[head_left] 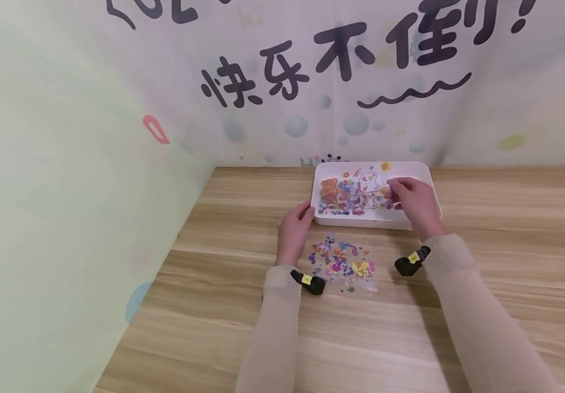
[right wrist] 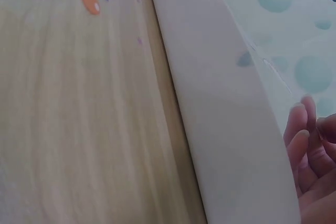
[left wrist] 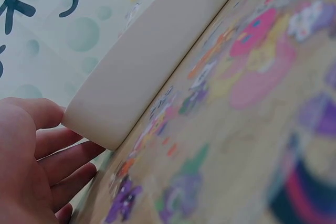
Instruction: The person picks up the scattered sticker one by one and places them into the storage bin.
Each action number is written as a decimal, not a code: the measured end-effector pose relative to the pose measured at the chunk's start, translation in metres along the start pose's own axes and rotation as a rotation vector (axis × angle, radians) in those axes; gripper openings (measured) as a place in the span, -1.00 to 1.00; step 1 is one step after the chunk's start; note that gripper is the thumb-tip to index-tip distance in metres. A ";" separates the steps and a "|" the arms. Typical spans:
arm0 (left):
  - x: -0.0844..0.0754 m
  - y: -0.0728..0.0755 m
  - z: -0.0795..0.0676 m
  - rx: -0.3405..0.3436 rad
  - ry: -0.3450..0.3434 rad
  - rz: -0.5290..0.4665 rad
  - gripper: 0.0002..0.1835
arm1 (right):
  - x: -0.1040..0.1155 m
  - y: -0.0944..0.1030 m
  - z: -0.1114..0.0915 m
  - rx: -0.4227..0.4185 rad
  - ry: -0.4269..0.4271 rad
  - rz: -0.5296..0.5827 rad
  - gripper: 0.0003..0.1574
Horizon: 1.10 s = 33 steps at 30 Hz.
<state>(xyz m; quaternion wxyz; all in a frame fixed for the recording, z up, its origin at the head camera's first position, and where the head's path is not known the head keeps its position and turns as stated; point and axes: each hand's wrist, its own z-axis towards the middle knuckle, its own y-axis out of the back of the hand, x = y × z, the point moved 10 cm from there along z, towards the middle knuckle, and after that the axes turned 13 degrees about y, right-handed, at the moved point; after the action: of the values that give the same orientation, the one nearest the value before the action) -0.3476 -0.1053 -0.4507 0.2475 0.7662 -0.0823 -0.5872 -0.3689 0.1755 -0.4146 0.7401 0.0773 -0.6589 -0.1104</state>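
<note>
From my remote station I record the white tray (head_left: 390, 223) right of centre in the head view, at the table's far edge. The left hand (head_left: 292, 232) lays nearly straight fingers against the tray's left end; I judge this contact steadies it while the right hand (head_left: 417, 204) reaches inside. The right fingertips are drawn together, apparently pinching a clear film (right wrist: 273, 69) whose edge glints beside them. A clear sticker sheet (head_left: 342, 265) lies below the tray, between the wrists, presumably for easy access. The surface is a wood-grain table (head_left: 204, 295). A pale curtain (head_left: 282, 142) with dark lettering and printed bubbles crosses the top; pale green covering (head_left: 66, 164) fills the left.
</note>
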 end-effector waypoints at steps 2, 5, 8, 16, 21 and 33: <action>0.000 0.000 0.000 0.001 0.000 -0.002 -0.61 | -0.002 -0.001 0.000 -0.005 0.000 -0.002 -0.38; 0.001 -0.001 0.000 0.005 0.002 -0.004 -0.61 | -0.004 0.000 0.000 -0.018 -0.011 -0.007 -0.38; 0.001 -0.001 0.000 0.005 0.007 -0.005 -0.61 | -0.004 -0.001 0.000 -0.004 0.001 -0.016 -0.40; 0.001 0.000 0.000 0.003 0.020 -0.009 -0.58 | -0.010 -0.001 0.002 0.030 -0.031 -0.029 -0.38; 0.001 0.000 0.000 -0.007 0.018 -0.007 -0.58 | -0.013 -0.004 0.004 0.080 -0.046 -0.064 -0.39; 0.001 0.000 0.001 -0.012 0.018 -0.013 -0.59 | -0.014 -0.013 0.005 0.158 -0.075 -0.141 -0.45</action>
<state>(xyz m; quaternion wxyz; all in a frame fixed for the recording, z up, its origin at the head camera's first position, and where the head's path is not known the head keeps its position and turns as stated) -0.3482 -0.1060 -0.4516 0.2489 0.7705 -0.0716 -0.5825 -0.3758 0.1667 -0.4307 0.6969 0.1775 -0.6856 -0.1126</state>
